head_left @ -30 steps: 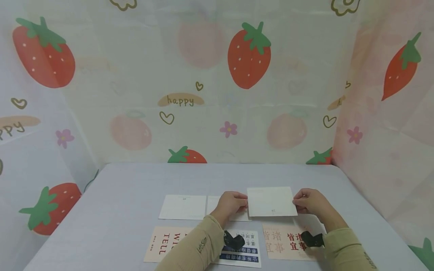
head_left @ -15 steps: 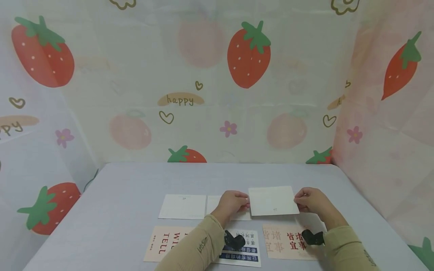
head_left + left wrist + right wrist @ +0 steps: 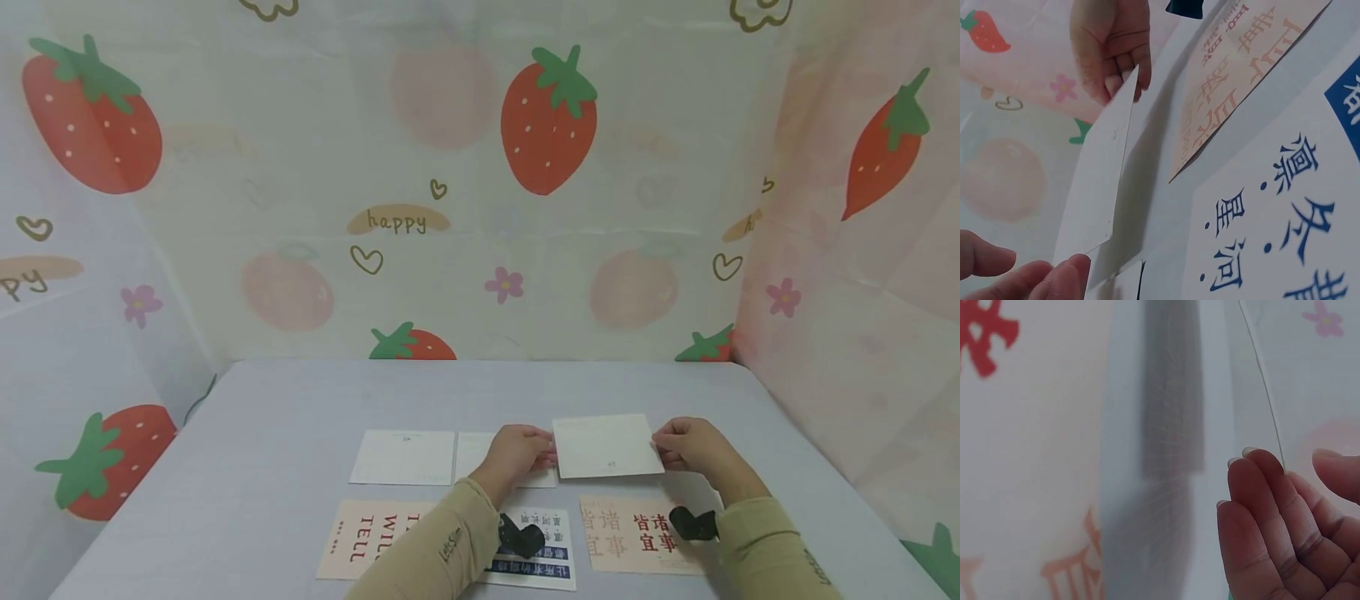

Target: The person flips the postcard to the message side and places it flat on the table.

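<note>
A white postcard [image 3: 609,447] with a small printed mark is held tilted above the table, its shadow below it in the left wrist view. My left hand [image 3: 519,454] holds its left edge, thumb and fingers [image 3: 1067,278] at the near corner. At the right edge my right hand [image 3: 692,446] pinches it between thumb and fingers. The right wrist view shows this postcard nearly edge-on, meeting the fingers [image 3: 1254,487]. Left of it, a white card [image 3: 402,457] lies flat, and beside that another white card [image 3: 471,454] is partly covered by my left hand.
Nearer to me lie a cream card with red letters [image 3: 360,540], a white card with blue print [image 3: 555,533] and a peach card with red characters [image 3: 622,537]. My sleeves cover parts of them. A strawberry-print cloth [image 3: 480,183] walls in the table [image 3: 277,417].
Both hands have shifted slightly to the right with the postcard between them. The cards on the table have stayed in place.
</note>
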Demonstrator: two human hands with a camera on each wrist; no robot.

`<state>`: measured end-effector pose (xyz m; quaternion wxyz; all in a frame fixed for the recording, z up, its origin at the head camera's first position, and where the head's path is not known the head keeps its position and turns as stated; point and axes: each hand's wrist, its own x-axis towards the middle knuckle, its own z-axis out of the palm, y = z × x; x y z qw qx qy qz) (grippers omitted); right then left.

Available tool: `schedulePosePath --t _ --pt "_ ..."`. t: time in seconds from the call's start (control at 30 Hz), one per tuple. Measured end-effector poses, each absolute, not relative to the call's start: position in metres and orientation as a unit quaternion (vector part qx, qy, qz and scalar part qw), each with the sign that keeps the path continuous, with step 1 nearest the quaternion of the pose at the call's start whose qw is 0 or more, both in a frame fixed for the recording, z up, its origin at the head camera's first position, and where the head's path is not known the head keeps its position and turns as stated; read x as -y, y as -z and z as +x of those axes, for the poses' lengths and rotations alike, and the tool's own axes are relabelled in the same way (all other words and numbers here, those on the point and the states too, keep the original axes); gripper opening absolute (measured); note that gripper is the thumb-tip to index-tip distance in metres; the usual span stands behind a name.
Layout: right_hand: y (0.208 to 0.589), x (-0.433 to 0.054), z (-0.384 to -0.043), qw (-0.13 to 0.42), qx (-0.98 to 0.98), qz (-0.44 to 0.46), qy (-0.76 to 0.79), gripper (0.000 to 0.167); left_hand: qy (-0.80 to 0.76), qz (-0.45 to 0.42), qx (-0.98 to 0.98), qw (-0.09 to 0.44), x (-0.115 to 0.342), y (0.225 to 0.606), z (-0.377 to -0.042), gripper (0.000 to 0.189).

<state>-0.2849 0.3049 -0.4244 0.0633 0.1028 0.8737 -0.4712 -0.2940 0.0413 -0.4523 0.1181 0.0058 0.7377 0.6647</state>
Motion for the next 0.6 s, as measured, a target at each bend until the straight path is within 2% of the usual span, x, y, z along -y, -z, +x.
schedulePosePath --t 0.3,0.6 --pt "0.4261 -0.3070 -0.2819 0.074 -0.882 0.109 0.453 0.019 -0.662 -0.016 -0.735 0.145 -0.0440 0.4507 -0.2935 0.018" --pt "0.4296 -0.3081 -0.2812 0.085 -0.882 0.106 0.451 0.022 -0.659 -0.030 -0.736 0.149 -0.0463 0.4508 -0.2926 0.024"
